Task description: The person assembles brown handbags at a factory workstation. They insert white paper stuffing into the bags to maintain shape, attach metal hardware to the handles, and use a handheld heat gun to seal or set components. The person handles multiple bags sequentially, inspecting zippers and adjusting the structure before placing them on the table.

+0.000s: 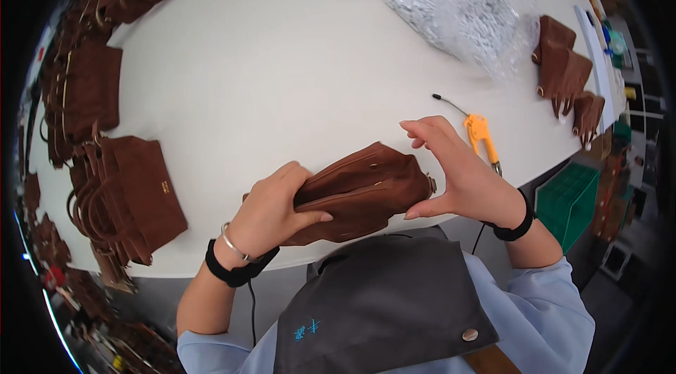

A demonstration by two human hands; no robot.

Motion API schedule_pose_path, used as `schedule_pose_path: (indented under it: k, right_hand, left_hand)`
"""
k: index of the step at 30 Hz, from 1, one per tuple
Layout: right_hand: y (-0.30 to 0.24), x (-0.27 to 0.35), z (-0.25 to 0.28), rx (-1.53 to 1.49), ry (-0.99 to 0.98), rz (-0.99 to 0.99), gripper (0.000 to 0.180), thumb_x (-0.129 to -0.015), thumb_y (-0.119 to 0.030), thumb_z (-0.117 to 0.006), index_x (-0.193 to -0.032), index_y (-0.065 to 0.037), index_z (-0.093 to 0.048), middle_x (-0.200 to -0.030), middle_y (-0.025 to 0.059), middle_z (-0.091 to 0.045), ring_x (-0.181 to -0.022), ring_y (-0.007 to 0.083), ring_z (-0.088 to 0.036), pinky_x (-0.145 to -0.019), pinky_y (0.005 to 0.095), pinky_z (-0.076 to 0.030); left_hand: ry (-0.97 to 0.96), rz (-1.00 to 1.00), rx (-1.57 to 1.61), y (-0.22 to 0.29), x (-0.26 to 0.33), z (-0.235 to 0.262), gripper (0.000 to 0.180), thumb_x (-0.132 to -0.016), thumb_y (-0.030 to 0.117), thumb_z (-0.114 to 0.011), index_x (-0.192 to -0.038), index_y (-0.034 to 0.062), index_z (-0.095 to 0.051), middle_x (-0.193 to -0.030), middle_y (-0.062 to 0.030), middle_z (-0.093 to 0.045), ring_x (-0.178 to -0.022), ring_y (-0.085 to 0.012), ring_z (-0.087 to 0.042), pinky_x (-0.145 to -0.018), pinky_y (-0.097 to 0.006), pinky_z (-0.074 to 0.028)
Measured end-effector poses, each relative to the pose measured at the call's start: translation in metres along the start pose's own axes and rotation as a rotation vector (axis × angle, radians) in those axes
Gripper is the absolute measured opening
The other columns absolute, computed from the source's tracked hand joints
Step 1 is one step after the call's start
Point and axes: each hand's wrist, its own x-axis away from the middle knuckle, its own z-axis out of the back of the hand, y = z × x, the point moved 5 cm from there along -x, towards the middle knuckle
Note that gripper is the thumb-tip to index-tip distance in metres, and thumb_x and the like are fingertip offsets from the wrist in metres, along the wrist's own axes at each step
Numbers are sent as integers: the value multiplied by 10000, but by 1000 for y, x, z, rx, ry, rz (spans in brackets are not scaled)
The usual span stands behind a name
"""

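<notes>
A brown leather handbag (pixel 355 216) lies at the table's near edge, its top spread so that the inside and small metal fittings show. My left hand (pixel 270 206) is closed on the bag's left end, with the thumb over the near wall and the other fingers partly hidden. Around the bag's right end, my right hand (pixel 470 180) is open, thumb and fingers wide apart. Its thumb tip comes close to the bag's near right corner; whether it touches, I cannot tell. The fingertips are above and beyond the far right corner.
Just past my right hand lies a yellow air blow gun (pixel 479 131). Clear plastic bags of grey-white material (pixel 465 18) are at the back. Brown bags (pixel 137 191) line the left side; smaller brown leather pieces (pixel 567 68) sit far right. A green crate (pixel 570 198) stands beyond the table's right edge.
</notes>
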Motion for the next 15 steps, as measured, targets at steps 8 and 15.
schedule_pose_path:
  k: [8,15]
  right_hand:
    - [18,67,-18,-382,198,130,581,-739,-231,-869,-1197,-63,-555,-1282,94,-590,-1200,263,-554,-991,359,-466]
    - [33,100,14,-180,363,250,459,-785,-398,-805,-882,-60,-510,-876,89,-496,-846,282,-513,-749,377,-454]
  left_hand:
    - [62,-6,17,29,32,-18,416,-652,149,-908,-910,6,-615,-826,-85,-581,-714,-237,-581,-652,-324,-486]
    - [98,-71,-16,82,19,-38,382,-650,114,-906,-878,4,-619,-803,-64,-581,-694,-193,-565,-634,-304,-477]
